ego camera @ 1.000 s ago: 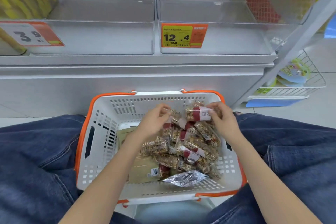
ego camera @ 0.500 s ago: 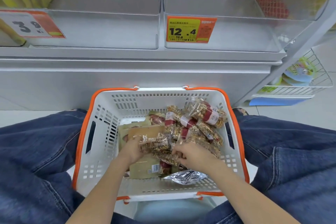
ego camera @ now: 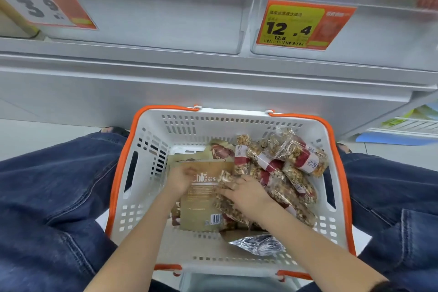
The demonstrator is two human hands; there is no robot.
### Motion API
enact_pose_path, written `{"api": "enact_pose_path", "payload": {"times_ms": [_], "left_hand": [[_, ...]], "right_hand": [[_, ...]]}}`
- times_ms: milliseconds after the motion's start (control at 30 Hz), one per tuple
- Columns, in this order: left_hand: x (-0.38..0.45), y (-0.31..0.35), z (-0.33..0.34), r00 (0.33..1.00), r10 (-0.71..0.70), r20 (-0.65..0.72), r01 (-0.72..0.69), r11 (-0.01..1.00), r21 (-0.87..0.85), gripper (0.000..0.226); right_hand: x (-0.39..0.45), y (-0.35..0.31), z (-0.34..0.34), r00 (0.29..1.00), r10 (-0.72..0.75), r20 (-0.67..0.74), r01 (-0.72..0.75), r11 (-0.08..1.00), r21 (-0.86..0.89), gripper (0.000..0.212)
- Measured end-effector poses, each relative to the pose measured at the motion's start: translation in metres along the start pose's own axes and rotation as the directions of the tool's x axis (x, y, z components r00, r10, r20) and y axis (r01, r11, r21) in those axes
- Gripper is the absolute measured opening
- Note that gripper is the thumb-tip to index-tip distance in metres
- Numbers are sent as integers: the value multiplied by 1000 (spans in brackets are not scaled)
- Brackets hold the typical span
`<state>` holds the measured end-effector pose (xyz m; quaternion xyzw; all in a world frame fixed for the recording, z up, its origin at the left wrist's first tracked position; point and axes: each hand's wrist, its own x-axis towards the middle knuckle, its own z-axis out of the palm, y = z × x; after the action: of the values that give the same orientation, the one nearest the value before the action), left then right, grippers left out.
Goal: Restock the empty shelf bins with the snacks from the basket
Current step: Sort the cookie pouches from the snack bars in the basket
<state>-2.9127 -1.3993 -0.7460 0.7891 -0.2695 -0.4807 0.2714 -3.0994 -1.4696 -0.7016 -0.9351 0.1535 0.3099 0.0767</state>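
Observation:
A white basket point(ego camera: 147, 173) with an orange rim sits between my knees. It holds several clear nut snack packs point(ego camera: 294, 156) with red-and-white bands, piled at the right, and flat brown packets point(ego camera: 201, 206) at the left. My left hand point(ego camera: 180, 179) lies on the top left edge of the uppermost brown packet; blur hides whether its fingers grip it. My right hand point(ego camera: 246, 194) rests on the nut packs in the middle, fingers spread over them. Above, two clear shelf bins point(ego camera: 166, 19) stand empty.
An orange price tag reading 12.4 point(ego camera: 303, 25) is on the right bin, another reading 3.9 point(ego camera: 47, 7) on the left bin. A silver foil pack point(ego camera: 258, 244) lies at the basket's near side. My jeans-clad legs point(ego camera: 54, 197) flank the basket. A wire rack point(ego camera: 407, 123) is at the right.
Both hands came down from the far packs to the middle of the basket. The nut packs over the brown packet have shifted right, baring its printed face. The view tilted closer to the shelf.

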Motion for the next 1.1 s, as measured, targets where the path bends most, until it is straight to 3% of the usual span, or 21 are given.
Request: {"api": "enact_pose_path", "payload": {"times_ms": [67,100,167,233,333,433,633,767,1000,1100], "left_hand": [[15,-15,-22,945,99,-312,-31,976,217,23],[21,-22,-29,923,150,-354,-16,936,353,24],[31,-31,-37,957,171,-233,-39,875,483,32],[39,-33,-34,989,130,-75,-76,865,495,41],[57,-36,-35,996,84,-25,-53,806,590,58],[69,-31,-42,994,34,100,-87,799,595,46],[78,-14,-61,982,15,186,-141,716,684,9],[71,-6,-70,981,-13,191,-132,681,721,31],[17,69,-113,963,222,155,-247,486,838,26],[-14,96,-136,938,292,186,-317,506,802,34]], "right_hand": [[1,5,6,1000,5,-12,-5,1000,1,80],[1,6,8,1000,4,-29,-3,1000,26,78],[0,8,9,998,9,-60,-4,996,92,72],[-1,9,10,997,14,-70,-4,990,144,67],[-3,8,10,996,11,-89,4,986,165,67],[-3,7,13,994,3,-113,15,988,152,69],[1,7,16,992,1,-129,25,980,195,66],[2,8,13,994,5,-105,18,976,218,65],[1,5,4,998,30,-61,-17,980,197,60],[-3,2,0,996,57,-76,-38,973,229,50]]}}
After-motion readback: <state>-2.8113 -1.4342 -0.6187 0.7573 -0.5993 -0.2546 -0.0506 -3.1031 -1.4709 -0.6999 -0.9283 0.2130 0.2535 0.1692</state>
